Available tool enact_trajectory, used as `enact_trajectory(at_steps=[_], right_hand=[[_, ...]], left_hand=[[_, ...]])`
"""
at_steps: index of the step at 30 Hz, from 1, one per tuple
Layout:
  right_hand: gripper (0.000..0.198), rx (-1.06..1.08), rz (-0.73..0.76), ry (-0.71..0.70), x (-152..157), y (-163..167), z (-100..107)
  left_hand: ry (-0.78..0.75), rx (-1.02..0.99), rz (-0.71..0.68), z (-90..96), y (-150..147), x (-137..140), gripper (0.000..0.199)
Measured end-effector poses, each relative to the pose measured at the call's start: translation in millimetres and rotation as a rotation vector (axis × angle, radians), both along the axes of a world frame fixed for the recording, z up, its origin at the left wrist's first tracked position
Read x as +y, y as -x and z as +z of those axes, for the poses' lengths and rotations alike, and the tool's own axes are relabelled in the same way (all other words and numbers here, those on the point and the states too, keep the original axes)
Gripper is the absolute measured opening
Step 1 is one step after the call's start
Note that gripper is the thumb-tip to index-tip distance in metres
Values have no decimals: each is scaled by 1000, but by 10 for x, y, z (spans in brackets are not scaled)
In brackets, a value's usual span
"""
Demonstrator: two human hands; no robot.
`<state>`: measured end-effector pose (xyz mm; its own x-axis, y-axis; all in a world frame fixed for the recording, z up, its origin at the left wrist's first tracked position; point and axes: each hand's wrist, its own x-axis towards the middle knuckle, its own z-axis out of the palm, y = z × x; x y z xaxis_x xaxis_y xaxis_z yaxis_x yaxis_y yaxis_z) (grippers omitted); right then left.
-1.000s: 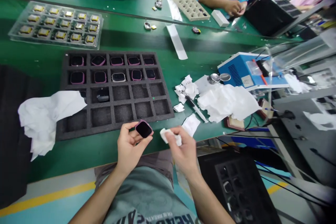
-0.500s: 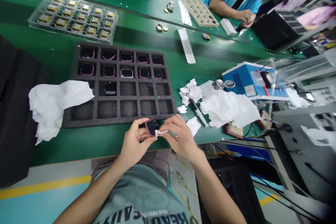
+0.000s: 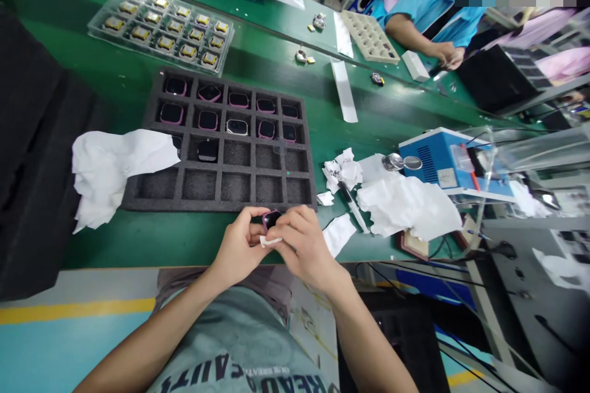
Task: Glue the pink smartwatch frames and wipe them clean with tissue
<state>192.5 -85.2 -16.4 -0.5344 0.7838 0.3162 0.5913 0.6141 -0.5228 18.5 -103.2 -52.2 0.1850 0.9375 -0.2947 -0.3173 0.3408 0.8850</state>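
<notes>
My left hand [image 3: 240, 244] is closed around a smartwatch case [image 3: 271, 220] with a dark screen and a purple-pink frame. Pinched in my right hand [image 3: 302, 244] is a small white wipe [image 3: 270, 241], held against the lower edge of the watch case. My right fingers cover part of the screen. Just beyond both hands lies a dark foam tray [image 3: 221, 204]; its two far rows hold several similar watch cases, mostly pink-framed. In the third row sits a dark watch case [image 3: 208, 150], and another beside it is partly hidden under a white cloth [image 3: 106, 166].
To the right are crumpled wipes [image 3: 343, 172], a syringe [image 3: 354, 207], a larger white cloth [image 3: 410, 206], a round metal tin [image 3: 393, 162] and a blue box-shaped device [image 3: 431, 156]. A clear tray [image 3: 99, 27] of small yellow-edged parts stands at the back left. Co-workers' hands [image 3: 445, 54] show across the bench.
My right hand has moved left over the watch case, covering more of its screen. The wipe has shifted to the case's lower left. The whole view has swung slightly left.
</notes>
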Motion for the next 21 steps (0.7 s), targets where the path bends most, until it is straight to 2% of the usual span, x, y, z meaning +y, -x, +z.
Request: enact_trajectory(at_steps=[5, 9, 13, 18, 21], right_hand=[[12, 17, -98, -16, 1, -31, 2], [14, 6, -32, -47, -11, -12, 2], [12, 42, -99, -85, -4, -28, -9], [12, 39, -29, -55, -2, -15, -27], [11, 74, -80, -45, 11, -35, -23]], left_hand=[[35, -50, 11, 7, -1, 0, 52], [38, -57, 22, 10, 1, 12, 54], [62, -50, 8, 25, 1, 24, 55], [26, -77, 20, 28, -3, 22, 55], [5, -53, -2, 10, -7, 16, 52]])
